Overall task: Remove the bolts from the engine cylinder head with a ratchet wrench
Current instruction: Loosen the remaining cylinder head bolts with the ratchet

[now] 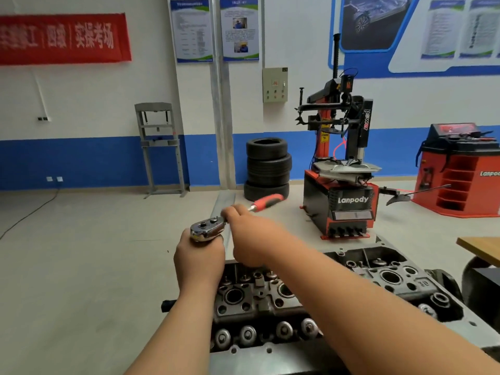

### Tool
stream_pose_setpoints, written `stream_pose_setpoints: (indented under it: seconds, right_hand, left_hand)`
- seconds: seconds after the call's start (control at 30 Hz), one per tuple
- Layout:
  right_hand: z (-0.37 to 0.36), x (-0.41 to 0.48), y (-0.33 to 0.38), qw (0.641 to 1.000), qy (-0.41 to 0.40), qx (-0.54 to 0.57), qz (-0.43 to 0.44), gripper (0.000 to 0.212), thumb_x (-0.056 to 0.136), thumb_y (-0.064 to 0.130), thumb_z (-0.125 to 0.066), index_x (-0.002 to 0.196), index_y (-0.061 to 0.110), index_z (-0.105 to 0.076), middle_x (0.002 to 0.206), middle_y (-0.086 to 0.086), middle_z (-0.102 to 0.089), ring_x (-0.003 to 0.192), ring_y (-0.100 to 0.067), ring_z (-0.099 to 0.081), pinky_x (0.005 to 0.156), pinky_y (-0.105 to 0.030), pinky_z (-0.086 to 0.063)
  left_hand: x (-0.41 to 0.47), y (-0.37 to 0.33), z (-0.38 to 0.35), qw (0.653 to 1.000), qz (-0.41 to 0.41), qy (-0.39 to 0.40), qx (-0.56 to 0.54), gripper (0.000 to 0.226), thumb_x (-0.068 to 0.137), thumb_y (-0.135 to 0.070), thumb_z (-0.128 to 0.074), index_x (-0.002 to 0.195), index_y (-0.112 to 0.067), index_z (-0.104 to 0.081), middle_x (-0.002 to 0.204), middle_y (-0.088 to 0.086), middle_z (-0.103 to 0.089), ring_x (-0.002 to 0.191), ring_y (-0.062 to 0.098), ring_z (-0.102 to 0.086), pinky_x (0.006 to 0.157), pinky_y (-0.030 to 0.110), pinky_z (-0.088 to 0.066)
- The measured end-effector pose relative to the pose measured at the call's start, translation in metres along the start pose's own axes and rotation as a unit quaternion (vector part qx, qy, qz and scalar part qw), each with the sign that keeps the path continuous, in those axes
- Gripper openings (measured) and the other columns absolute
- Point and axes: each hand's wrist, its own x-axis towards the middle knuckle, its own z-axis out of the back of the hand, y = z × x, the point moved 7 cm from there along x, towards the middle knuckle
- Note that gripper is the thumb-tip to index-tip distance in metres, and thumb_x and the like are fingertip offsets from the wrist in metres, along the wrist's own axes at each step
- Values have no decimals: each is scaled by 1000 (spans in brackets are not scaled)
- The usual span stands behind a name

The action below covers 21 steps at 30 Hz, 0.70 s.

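The grey engine cylinder head [319, 299] lies across the lower middle, with valve springs and bolt holes showing. Above its far left end I hold a chrome ratchet wrench [207, 228] with a red and black handle that points up to the right. My left hand [198, 259] grips under the ratchet's head, around whatever hangs below it, which is hidden. My right hand [244, 234] holds the shaft just behind the head. No bolt is clearly visible at the wrench.
A wooden table corner [479, 249] juts in at the right. On the floor behind stand a red and black tyre changer [343, 201], a stack of tyres [267, 169], a wheel balancer [460, 171] and a grey press frame [159, 147].
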Motion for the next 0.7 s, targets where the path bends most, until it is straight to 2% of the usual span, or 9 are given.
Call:
stream_pose_setpoints:
  seconds: [0.07,0.17,0.27,0.37,0.43,0.5,0.57,0.63,0.7]
  right_hand:
    - [-8,23,6,998,32,40,21,64,84,6,-56,140,18,-29,147,-1,-26,115,-31,-52,91,-44,-46]
    - [-14,39,16,997,59,26,44,73,84,9,-61,145,20,-23,152,0,-21,120,-30,-50,97,-47,-43]
    - [-10,30,12,999,32,-21,13,63,87,9,-56,142,16,-27,147,-6,-28,114,-34,-53,85,-42,-47]
    - [2,5,9,985,28,-145,-88,55,91,7,-48,140,4,-24,142,-19,-27,103,-40,-56,71,-44,-49]
    - [7,-18,14,972,37,-185,-137,53,93,1,-41,139,-8,-16,139,-32,-21,81,-45,-55,61,-46,-48]
    - [5,-47,27,973,30,-192,-127,46,90,-7,-33,133,-18,-18,127,-37,-27,77,-43,-48,50,-43,-45]
    - [-1,-79,44,972,14,-211,-106,46,80,-9,-32,123,-19,-46,107,-42,-48,69,-40,-54,38,-31,-35]
    - [-2,-103,51,967,40,-224,-112,50,65,-5,-42,108,-2,-69,88,-37,-64,38,-29,-53,35,-23,-30]
    - [-1,-102,50,963,76,-235,-107,54,71,-9,-42,124,-9,-55,101,-46,-55,45,-38,-58,40,-32,-43]
  left_hand:
    - [1,4,-3,1000,13,7,-13,4,78,-20,-59,82,-22,-59,74,0,-64,64,18,-57,50,26,-34]
    - [7,2,-4,999,21,6,-40,9,83,-18,-56,75,-19,-60,67,1,-62,58,18,-53,49,27,-31]
    - [3,0,-7,999,8,19,-33,12,81,-7,-55,72,-15,-58,65,2,-61,55,19,-48,50,29,-32]
    - [4,3,-9,999,18,31,-30,8,78,-5,-59,73,-11,-60,66,6,-64,55,22,-49,52,30,-38]
    - [3,0,-10,999,2,43,14,8,80,-6,-60,75,-12,-59,70,5,-65,57,20,-51,49,25,-39]
    - [-5,-4,-15,996,-43,57,58,9,81,-4,-57,79,-13,-58,79,4,-65,60,14,-50,47,11,-34]
    - [-27,-3,-13,993,-83,28,73,18,75,-6,-55,84,-19,-64,88,-14,-64,71,3,-52,60,4,-36]
    - [-55,-1,-11,997,-73,-9,40,33,65,-13,-55,89,-31,-67,82,-31,-54,88,-3,-60,69,5,-41]
    - [-61,-7,-6,996,-71,-33,42,36,63,-16,-50,82,-42,-67,88,-40,-53,85,-12,-59,64,4,-42]
